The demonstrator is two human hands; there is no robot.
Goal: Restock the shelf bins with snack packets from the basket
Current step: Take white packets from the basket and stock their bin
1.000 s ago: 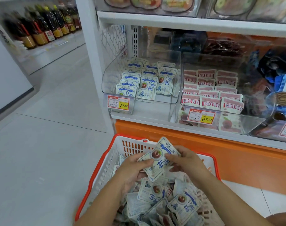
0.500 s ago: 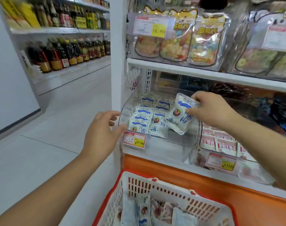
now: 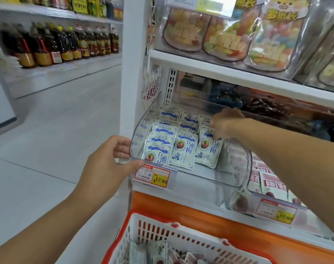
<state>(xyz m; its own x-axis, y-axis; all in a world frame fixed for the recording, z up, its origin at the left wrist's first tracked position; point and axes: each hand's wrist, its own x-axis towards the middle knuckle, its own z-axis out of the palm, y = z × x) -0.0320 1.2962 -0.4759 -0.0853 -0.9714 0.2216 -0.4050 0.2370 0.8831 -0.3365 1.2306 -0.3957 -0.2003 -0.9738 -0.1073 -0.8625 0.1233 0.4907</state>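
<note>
Bottles point(image 3: 57, 44) of dark liquid with yellow and red labels line a white shelf at ten o'clock, glossy and round-shouldered. Nearer, at about eight o'clock, the left hand point(image 3: 109, 164) grips the left front corner of a clear bin point(image 3: 206, 177). Its fingers point(image 3: 122, 147) curl round the smooth rounded side wall, with the thumb along the front lip. The clear bin is hard transparent plastic with a curved scoop front. A red-and-yellow price tag point(image 3: 153, 176) reading 17.80 hangs at its lower left. At six o'clock stands the basket point(image 3: 181, 235), white slotted plastic with a red rim, with more packets lying loose inside.

Flat white snack packets point(image 3: 182, 151) with blue ribbons and a red fruit picture stand overlapped in rows inside the clear bin, near the centre. The right hand point(image 3: 225, 124) reaches in from three o'clock, fingers close together and bent down onto the top edge of the right front packet point(image 3: 207, 151). Whether they pinch it or only touch it cannot be told. Shiny candy pouches point(image 3: 227, 35) fill the shelf at one o'clock. A second bin point(image 3: 248, 168) of pink-and-white packets sits at four o'clock.
</note>
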